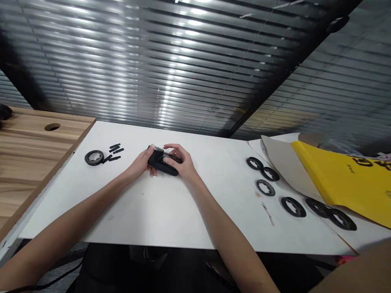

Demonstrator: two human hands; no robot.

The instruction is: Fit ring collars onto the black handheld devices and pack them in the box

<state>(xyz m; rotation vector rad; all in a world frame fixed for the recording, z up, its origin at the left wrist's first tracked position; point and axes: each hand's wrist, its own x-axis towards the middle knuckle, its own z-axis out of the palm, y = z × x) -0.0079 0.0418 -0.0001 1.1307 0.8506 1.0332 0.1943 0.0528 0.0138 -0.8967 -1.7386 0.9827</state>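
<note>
Over the white table, my left hand (144,161) is closed around one end of a black handheld device (161,165) with a silvery round end. The device lies tilted, its thicker end to the left and its rounded tail to the right. My right hand (182,162) is bent over the device's right side. Between its fingers and thumb sits a thin dark stick-like piece (173,157), which points at the device near the silvery end. Whether the piece is joined to the device, I cannot tell. Parts of both are hidden by my fingers.
Left on the white table (146,211) lie a black notched ring (94,158) and several small black sticks (115,149). Several similar rings (293,206) lie at the right, beside a yellow package (348,175). A wooden surface (24,162) adjoins at left; metal blinds (137,69) stand behind.
</note>
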